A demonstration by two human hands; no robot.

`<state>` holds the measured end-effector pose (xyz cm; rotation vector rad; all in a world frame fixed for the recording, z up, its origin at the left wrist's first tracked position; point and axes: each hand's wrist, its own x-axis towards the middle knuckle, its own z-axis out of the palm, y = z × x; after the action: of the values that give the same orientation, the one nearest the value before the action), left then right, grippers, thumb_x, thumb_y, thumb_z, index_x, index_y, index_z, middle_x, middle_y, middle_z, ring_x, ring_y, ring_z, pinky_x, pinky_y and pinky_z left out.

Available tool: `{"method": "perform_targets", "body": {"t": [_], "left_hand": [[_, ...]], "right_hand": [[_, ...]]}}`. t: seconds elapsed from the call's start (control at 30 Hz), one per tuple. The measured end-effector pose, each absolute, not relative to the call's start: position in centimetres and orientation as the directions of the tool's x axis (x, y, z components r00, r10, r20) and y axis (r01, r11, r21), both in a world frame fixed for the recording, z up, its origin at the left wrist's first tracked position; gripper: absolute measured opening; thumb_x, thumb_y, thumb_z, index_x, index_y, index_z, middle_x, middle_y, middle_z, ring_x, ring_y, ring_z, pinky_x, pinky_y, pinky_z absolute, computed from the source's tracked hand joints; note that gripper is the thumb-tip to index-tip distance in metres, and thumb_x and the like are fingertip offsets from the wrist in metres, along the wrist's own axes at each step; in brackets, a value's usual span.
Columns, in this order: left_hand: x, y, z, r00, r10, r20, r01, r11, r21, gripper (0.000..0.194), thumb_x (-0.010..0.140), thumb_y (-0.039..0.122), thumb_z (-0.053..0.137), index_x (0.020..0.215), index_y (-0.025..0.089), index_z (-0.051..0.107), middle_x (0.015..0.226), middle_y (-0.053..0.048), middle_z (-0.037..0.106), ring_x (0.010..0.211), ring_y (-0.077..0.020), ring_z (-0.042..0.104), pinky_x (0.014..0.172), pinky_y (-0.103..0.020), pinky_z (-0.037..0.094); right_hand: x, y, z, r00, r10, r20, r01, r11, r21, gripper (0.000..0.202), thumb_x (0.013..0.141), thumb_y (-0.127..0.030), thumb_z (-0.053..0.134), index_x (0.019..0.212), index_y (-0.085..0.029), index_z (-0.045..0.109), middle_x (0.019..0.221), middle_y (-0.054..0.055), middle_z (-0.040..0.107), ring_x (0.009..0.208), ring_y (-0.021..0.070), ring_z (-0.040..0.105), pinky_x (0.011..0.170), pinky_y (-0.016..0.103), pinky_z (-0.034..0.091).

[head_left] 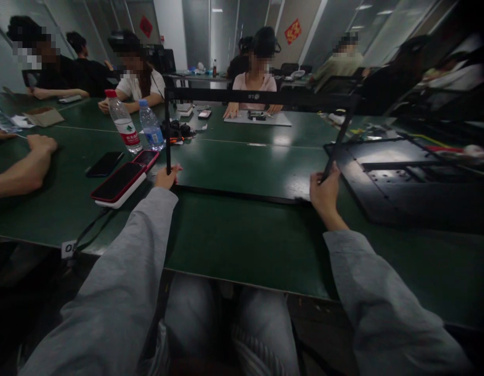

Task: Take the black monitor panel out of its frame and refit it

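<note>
Between my hands stands a black, hollow rectangular monitor bezel (242,95), held up over the green table (242,237) with a small logo on its upper bar. My left hand (167,178) is closed around the lower part of its left side. Lower down on the right side, my right hand (327,192) grips the frame with fingers wrapped round it. The table surface shows through the opening. To the right of my right hand lies a large dark flat panel (406,177), which looks like a screen's back part.
Left of my left hand are phones on a white power bank (122,188), a black phone (104,164), a red-capped bottle (124,122) and a blue-capped bottle (151,128). A co-worker's forearm (22,169) rests at far left. Another person (255,81) sits opposite.
</note>
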<state>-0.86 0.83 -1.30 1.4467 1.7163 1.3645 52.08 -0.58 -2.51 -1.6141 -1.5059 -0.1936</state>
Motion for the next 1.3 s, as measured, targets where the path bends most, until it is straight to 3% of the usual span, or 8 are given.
{"method": "perform_targets", "body": {"t": [0.13, 0.2, 0.5, 0.8, 1.0, 1.13, 1.3], "left_hand": [[-1.3, 1.2, -1.7, -0.369, 0.904, 0.214, 0.383, -0.061, 0.922, 0.024, 0.089, 0.042, 0.071, 0.092, 0.018, 0.07, 0.054, 0.004, 0.057, 0.043, -0.0127, 0.052, 0.053, -0.026, 0.042], [-1.6, 1.5, -2.0, -0.378, 0.904, 0.202, 0.409, -0.033, 0.912, 0.02, 0.085, 0.036, 0.074, 0.091, 0.018, 0.068, 0.056, 0.004, 0.06, 0.043, -0.0125, 0.051, 0.053, -0.026, 0.042], [-1.7, 1.7, -2.1, -0.35, 0.913, 0.207, 0.414, -0.048, 0.909, 0.016, 0.079, 0.027, 0.073, 0.09, 0.016, 0.069, 0.065, -0.001, 0.069, 0.044, -0.0119, 0.052, 0.052, -0.026, 0.042], [-1.5, 1.5, -2.0, -0.341, 0.92, 0.196, 0.41, -0.042, 0.911, 0.014, 0.08, 0.026, 0.069, 0.09, 0.016, 0.069, 0.071, -0.003, 0.073, 0.045, -0.0117, 0.054, 0.052, -0.025, 0.044], [-1.9, 1.8, -2.6, -0.299, 0.926, 0.232, 0.485, -0.062, 0.872, 0.017, 0.081, 0.034, 0.067, 0.085, 0.019, 0.073, 0.065, -0.003, 0.071, 0.051, -0.0157, 0.059, 0.058, -0.027, 0.048], [-1.6, 1.5, -2.5, -0.317, 0.914, 0.253, 0.581, -0.023, 0.813, 0.019, 0.083, 0.036, 0.068, 0.088, 0.02, 0.077, 0.063, -0.004, 0.069, 0.075, -0.0244, 0.072, 0.075, -0.033, 0.055], [-1.0, 1.2, -1.9, -0.306, 0.883, 0.355, 0.725, -0.025, 0.688, 0.019, 0.083, 0.03, 0.067, 0.091, 0.021, 0.081, 0.107, -0.01, 0.079, 0.116, -0.0307, 0.068, 0.108, -0.043, 0.048]], "right_hand": [[52.1, 0.4, -3.9, 0.341, 0.853, 0.396, 0.742, 0.015, -0.671, 0.059, 0.088, -0.045, 0.062, 0.139, -0.015, 0.056, 0.096, 0.013, 0.071, 0.094, 0.0329, 0.07, 0.095, 0.052, 0.055], [52.3, 0.9, -4.5, 0.347, 0.887, 0.306, 0.695, -0.024, -0.718, 0.054, 0.082, -0.045, 0.067, 0.126, -0.016, 0.063, 0.091, 0.012, 0.071, 0.092, 0.0329, 0.071, 0.092, 0.051, 0.057], [52.7, 1.0, -4.6, 0.397, 0.901, 0.176, 0.389, 0.009, -0.921, 0.059, 0.07, -0.033, 0.066, 0.127, -0.019, 0.057, 0.084, 0.004, 0.068, 0.075, 0.0227, 0.065, 0.074, 0.04, 0.058], [53.1, 1.3, -5.1, 0.368, 0.909, 0.196, 0.407, 0.032, -0.913, 0.061, 0.072, -0.036, 0.069, 0.13, -0.022, 0.055, 0.094, 0.007, 0.072, 0.087, 0.0271, 0.07, 0.087, 0.05, 0.06], [53.3, 1.1, -5.6, 0.3, 0.868, 0.396, 0.639, 0.125, -0.759, 0.05, 0.086, -0.036, 0.06, 0.133, -0.02, 0.058, 0.114, 0.014, 0.076, 0.112, 0.0312, 0.071, 0.102, 0.055, 0.056], [53.7, 1.2, -5.8, 0.282, 0.876, 0.392, 0.693, 0.097, -0.715, 0.051, 0.089, -0.032, 0.058, 0.137, -0.018, 0.059, 0.124, 0.016, 0.075, 0.122, 0.0313, 0.069, 0.108, 0.054, 0.052], [53.8, 1.3, -6.0, 0.283, 0.886, 0.369, 0.716, 0.061, -0.695, 0.053, 0.09, -0.032, 0.056, 0.141, -0.017, 0.059, 0.129, 0.017, 0.073, 0.123, 0.0324, 0.068, 0.109, 0.055, 0.05]]}}
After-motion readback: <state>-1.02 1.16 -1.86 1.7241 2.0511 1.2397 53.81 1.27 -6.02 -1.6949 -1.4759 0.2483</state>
